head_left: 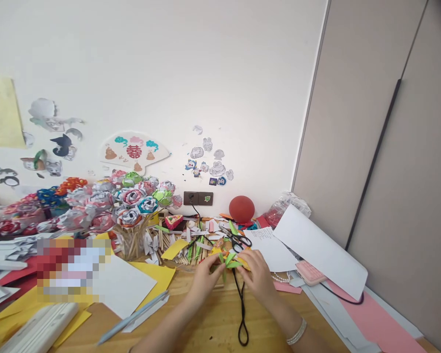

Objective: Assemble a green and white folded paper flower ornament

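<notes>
Both my hands meet over the wooden desk [213,323], low in the middle of the view. My left hand [203,280] and my right hand [257,277] are closed on a small folded paper piece [231,261] with green and yellow parts, held between their fingertips. A black cord [241,306] runs from under the piece toward me and ends in a loop. Black-handled scissors [238,240] lie just behind my hands.
Paper roses [132,201] on sticks stand in a clear cup at the left. Yellow and white sheets [128,284], a blue pen [132,318], a red ball [241,208], a large white sheet [319,250] and pink paper [375,323] lie around. A wall socket [198,198] sits behind.
</notes>
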Available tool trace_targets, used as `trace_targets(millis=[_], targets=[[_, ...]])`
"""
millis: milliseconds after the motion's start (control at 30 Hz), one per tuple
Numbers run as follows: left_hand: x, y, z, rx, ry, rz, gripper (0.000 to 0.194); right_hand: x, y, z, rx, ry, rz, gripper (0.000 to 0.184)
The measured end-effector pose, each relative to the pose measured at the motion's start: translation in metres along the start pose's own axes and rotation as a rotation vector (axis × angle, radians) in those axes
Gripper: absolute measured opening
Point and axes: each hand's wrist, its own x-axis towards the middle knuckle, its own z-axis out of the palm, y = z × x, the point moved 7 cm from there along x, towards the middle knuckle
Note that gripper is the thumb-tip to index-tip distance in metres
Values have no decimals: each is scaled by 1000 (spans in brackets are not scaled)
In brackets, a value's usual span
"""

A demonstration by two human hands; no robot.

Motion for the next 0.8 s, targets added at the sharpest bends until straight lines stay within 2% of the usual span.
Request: trace_targets(millis=[67, 133, 200, 333, 467, 700, 800], targets=[[-2, 13, -2, 162, 8, 105, 25, 9, -7, -3, 8, 24, -4, 20], [-6, 24, 0, 350, -5, 231, 26, 17, -16, 8, 53, -62, -49, 14], [-8, 29, 2, 475, -5, 303, 26, 20, -16, 17, 106, -56, -6, 5], [-10, 23, -2, 538, 61, 275, 31, 13, -4, 35, 220, 3, 164, 2], [-12, 15, -1, 538, 77, 223, 22, 2, 10, 36, 338, 55, 306, 11], [-18, 17, 9, 591, 31, 286, 22, 1, 7, 27, 339, 97, 312, 7], [-20, 21, 8, 604, 45, 292, 20, 1, 5, 25, 337, 119, 314, 5]])
